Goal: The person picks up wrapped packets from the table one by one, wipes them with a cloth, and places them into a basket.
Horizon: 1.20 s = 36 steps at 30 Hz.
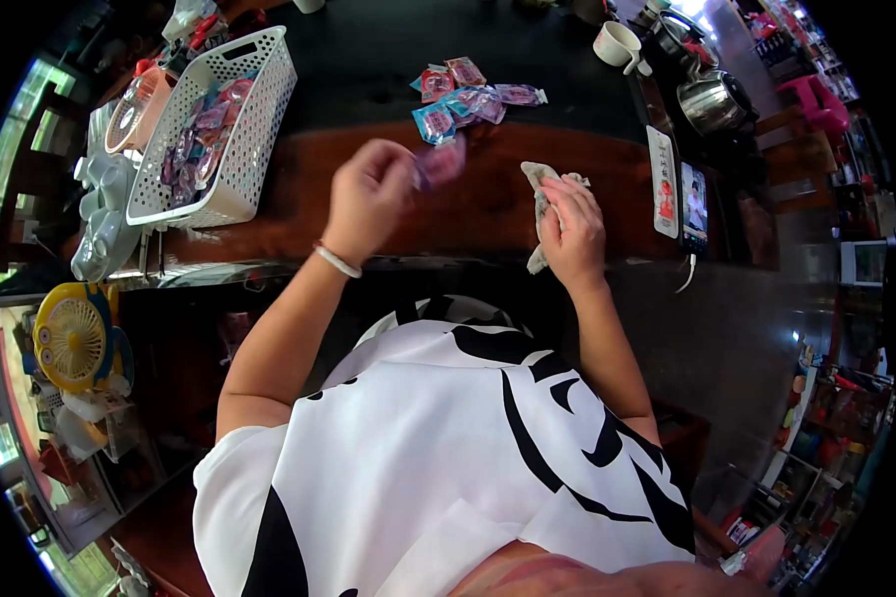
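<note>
Above the table edge, my left hand (371,197) is closed, pinching a small pink and purple plastic packet (441,163) that is blurred by motion. Just beyond it lies a loose pile of similar packets (476,103), pink, blue and purple, on the dark tabletop. My right hand (574,229) rests with bent fingers on a crumpled pale cloth (540,189), gripping it against the table. To the left, a white perforated basket (256,164) holds many more of these packets (207,134).
A phone (694,204) with a lit screen and a cable lies at the right, beside a printed card (662,179). Further back stand a white cup (617,47) and a metal kettle (715,102). A yellow fan (73,338) is low on the left.
</note>
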Each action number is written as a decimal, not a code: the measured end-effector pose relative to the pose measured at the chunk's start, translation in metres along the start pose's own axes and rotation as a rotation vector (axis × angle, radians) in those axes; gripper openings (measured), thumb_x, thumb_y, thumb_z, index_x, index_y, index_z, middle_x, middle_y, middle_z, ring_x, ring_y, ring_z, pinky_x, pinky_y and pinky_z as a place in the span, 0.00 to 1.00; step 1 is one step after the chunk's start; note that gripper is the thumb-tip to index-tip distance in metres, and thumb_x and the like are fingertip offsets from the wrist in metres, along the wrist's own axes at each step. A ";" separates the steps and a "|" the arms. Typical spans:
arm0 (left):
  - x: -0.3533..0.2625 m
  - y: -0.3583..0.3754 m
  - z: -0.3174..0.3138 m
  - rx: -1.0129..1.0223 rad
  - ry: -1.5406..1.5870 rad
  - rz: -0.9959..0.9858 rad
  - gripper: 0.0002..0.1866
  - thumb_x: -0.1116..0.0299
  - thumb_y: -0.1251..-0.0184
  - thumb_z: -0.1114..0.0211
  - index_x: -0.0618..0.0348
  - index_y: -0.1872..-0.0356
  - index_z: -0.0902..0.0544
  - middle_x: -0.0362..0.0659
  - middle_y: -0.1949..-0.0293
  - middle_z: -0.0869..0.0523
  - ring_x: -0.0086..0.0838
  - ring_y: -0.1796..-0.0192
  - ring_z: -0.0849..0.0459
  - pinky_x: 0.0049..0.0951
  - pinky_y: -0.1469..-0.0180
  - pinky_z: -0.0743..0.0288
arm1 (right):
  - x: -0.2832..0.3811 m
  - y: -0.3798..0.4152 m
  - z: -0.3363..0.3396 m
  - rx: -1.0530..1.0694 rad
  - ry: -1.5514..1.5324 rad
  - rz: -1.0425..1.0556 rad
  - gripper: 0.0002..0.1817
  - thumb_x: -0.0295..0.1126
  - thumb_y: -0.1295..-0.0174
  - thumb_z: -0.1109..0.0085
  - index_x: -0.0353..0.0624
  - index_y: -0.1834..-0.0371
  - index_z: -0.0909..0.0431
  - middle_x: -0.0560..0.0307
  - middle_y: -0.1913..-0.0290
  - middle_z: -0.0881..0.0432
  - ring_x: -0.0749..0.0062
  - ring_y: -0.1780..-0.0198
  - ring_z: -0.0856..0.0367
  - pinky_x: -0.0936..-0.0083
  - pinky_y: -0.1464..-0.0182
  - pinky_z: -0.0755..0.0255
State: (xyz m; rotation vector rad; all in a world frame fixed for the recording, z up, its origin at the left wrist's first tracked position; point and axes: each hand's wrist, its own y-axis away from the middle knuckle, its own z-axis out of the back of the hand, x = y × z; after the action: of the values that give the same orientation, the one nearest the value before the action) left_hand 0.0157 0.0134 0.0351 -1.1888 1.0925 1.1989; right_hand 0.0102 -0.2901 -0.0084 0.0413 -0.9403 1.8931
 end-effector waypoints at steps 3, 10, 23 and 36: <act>-0.037 -0.017 0.041 -0.273 0.505 0.061 0.09 0.64 0.13 0.39 0.56 0.52 0.16 0.41 0.65 0.11 0.26 0.68 0.10 0.27 0.60 0.11 | 0.001 -0.001 -0.001 -0.006 -0.010 -0.001 0.14 0.22 0.36 0.39 0.41 0.49 0.11 0.52 0.43 0.09 0.49 0.35 0.14 0.53 0.27 0.26; -0.055 -0.045 0.092 -0.465 0.807 -0.096 0.19 0.63 0.12 0.42 0.66 0.32 0.21 0.52 0.43 0.08 0.38 0.40 0.08 0.41 0.37 0.11 | 0.002 -0.001 -0.001 -0.026 0.003 0.005 0.13 0.22 0.36 0.38 0.42 0.50 0.11 0.54 0.43 0.09 0.50 0.35 0.14 0.54 0.27 0.26; 0.026 -0.067 -0.037 -0.081 -1.086 -0.400 0.26 0.59 0.32 0.24 0.56 0.36 0.14 0.48 0.40 0.12 0.47 0.39 0.15 0.43 0.36 0.19 | 0.002 0.000 -0.003 -0.064 0.014 0.019 0.13 0.22 0.38 0.38 0.42 0.52 0.11 0.53 0.45 0.09 0.50 0.37 0.13 0.53 0.29 0.25; 0.021 0.026 -0.014 0.273 -0.767 -0.634 0.16 0.78 0.34 0.27 0.57 0.46 0.08 0.46 0.45 0.11 0.44 0.34 0.13 0.44 0.35 0.17 | 0.002 -0.004 0.003 -0.017 -0.092 -0.044 0.12 0.21 0.34 0.40 0.40 0.51 0.11 0.49 0.49 0.09 0.48 0.42 0.13 0.56 0.32 0.22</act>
State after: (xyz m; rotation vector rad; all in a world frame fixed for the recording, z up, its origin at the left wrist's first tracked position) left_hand -0.0089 0.0013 0.0108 -0.6710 0.2463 0.8387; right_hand 0.0115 -0.2895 -0.0035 0.1383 -1.0096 1.8548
